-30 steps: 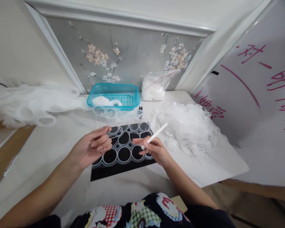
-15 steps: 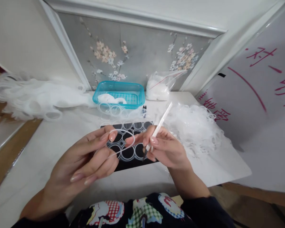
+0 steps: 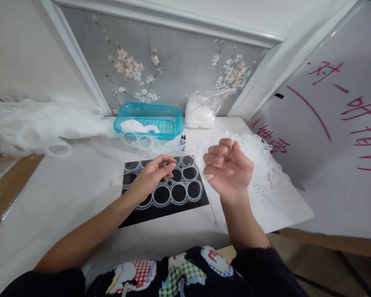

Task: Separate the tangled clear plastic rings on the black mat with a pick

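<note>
My left hand (image 3: 156, 173) reaches over a black mat (image 3: 163, 215), thumb and fingertips close together at a clear plastic sheet of rings (image 3: 161, 195) lying on it. Whatever is between those fingertips is too small to make out. Raised off the table to the right of the mat, my right hand (image 3: 228, 167) is closed, fingers curled toward the palm and thumb against the forefinger. Its contents are hidden. Behind it spreads a loose heap of clear plastic scraps (image 3: 262, 173).
A blue basket (image 3: 148, 108) holding white pieces stands at the back, beside a clear zip bag (image 3: 200, 113) with white contents. Translucent ring strips (image 3: 49, 128) pile up at the left. A whiteboard (image 3: 321, 173) with red writing leans at the right.
The loose ring has left my left hand, which moved right and forward onto the sheet. My right hand rose and turned, curling closed; the white-handled craft knife it held no longer shows.
</note>
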